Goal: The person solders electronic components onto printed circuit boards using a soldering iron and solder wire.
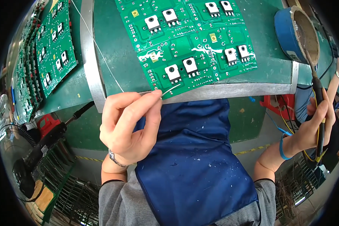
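Observation:
My left hand (129,126) is closed in a pinch on a thin solder wire (172,90). Its free end sticks out over the near edge of a green circuit board (194,43), beside a black component with a pale metal tab (173,72). From the fingers the wire also trails up to the upper left. Off to the right, my right hand (313,126) grips a soldering iron (318,86) by its dark handle. The iron's tip points up into a blue round container (289,35) with a brownish inside, at the bench's right end. Whether the tip touches it I cannot tell.
More populated green boards (58,49) stand in a row at the left. A metal strip (233,90) edges the green bench (267,71). A blue apron (196,162) covers my lap. Red stools (284,107) are below on both sides. At the far right another person's arm (336,81) shows.

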`<state>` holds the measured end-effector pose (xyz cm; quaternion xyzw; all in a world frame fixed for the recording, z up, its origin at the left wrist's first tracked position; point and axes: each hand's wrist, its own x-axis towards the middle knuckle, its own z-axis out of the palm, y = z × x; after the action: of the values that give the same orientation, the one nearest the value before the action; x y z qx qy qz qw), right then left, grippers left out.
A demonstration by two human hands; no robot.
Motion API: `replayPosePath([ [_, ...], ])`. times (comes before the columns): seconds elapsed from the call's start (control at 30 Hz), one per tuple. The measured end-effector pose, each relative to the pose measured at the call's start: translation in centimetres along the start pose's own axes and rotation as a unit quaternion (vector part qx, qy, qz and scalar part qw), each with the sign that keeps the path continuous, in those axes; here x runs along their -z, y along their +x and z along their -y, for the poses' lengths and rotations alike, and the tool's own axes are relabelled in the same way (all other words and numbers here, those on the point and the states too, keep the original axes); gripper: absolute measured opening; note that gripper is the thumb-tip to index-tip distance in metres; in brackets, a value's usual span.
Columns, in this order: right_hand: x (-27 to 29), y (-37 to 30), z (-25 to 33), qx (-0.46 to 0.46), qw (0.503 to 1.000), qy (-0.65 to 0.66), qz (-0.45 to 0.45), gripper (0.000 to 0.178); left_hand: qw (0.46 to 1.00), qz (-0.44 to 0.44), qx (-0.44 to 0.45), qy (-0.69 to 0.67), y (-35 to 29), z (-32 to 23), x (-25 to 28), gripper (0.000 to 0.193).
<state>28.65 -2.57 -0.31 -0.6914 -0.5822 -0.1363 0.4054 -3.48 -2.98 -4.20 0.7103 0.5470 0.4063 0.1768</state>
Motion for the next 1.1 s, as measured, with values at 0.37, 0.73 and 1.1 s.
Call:
replayPosePath([
  [0.37, 0.4, -2.0, 4.0, -0.072, 0.994, 0.056, -0.065, 0.040, 1.000, 0.015, -0.020, 0.013, 0.6, 0.6, 1.8, 0.030],
  [0.73, 0.7, -6.9, 7.8, 0.015, 0.962, 0.216, 0.165, 0.040, 0.999, 0.008, 0.007, -0.038, 0.1, 1.0, 0.4, 0.029],
  [1.1, -6.4, -4.1, 6.9, -0.030, 0.960, 0.235, 0.148, 0.053, 0.993, -0.035, 0.016, 0.110, 3.0, 2.5, 2.8, 0.024],
])
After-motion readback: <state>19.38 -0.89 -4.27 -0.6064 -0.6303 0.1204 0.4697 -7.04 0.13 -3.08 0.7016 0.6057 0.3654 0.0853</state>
